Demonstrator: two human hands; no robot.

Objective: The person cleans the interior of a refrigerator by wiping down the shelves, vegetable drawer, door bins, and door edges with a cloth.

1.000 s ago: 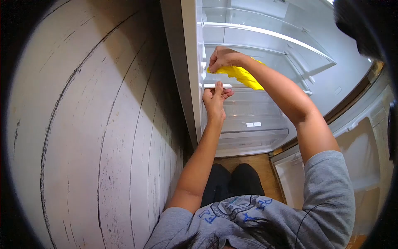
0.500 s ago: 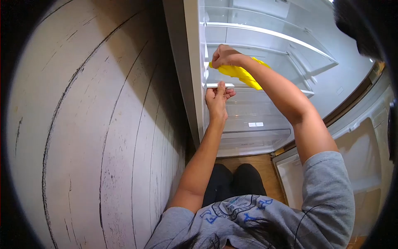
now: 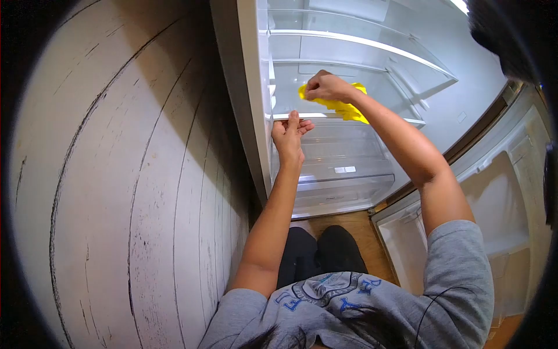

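Observation:
My right hand [image 3: 328, 86] is closed on a crumpled yellow cloth [image 3: 351, 111], just above a clear refrigerator shelf [image 3: 322, 117]. The cloth hangs toward the right, partly behind my wrist; whether it touches the glass I cannot tell. At the left end of the same shelf, my left hand [image 3: 288, 138] grips the front edge, thumb on top and fingers underneath with the palm turned up. Directly below that edge sits a clear drawer [image 3: 343, 150].
Another glass shelf [image 3: 372, 43] crosses above my right hand. The open refrigerator door [image 3: 494, 192] stands to the right. A whitewashed plank wall [image 3: 133, 174] runs close along the left. Wooden floor [image 3: 365, 232] shows beside my knees.
My right hand has moved slightly down and toward the right relative to the shelf, and the cloth with it. My left hand keeps its hold. The whole view has shifted a little.

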